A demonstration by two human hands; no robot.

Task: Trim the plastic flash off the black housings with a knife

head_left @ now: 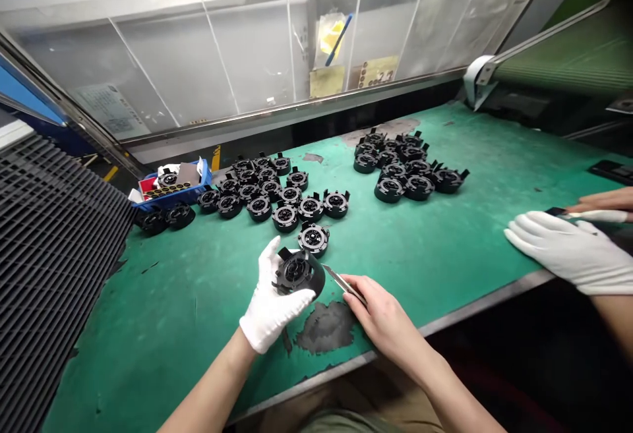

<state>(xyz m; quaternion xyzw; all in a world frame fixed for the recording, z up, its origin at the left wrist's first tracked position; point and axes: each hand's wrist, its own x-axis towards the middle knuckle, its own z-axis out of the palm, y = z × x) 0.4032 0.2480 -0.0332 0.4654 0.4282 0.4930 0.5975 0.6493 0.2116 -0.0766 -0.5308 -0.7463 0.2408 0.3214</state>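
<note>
My left hand [270, 311], in a white glove, grips a round black plastic part [298, 273] with tabs on its rim. The part is tilted, its ribbed face turned toward me. My bare right hand [383, 314] is closed around a slim utility knife [346, 286]. The knife's tip points at the part's right side; whether it touches, I cannot tell. Just beyond the held part, another black round part [313, 238] lies on the green mat [222, 275]. A larger group of the same parts [260, 207] spreads out behind it.
A second cluster of black parts [419, 186] sits at the back right. At the back left is a blue bin [198, 194] with cards and a part inside. On the right, a co-worker's gloved hand [573, 248] rests near the edge. Grey slatted panels [59, 248] border the left side.
</note>
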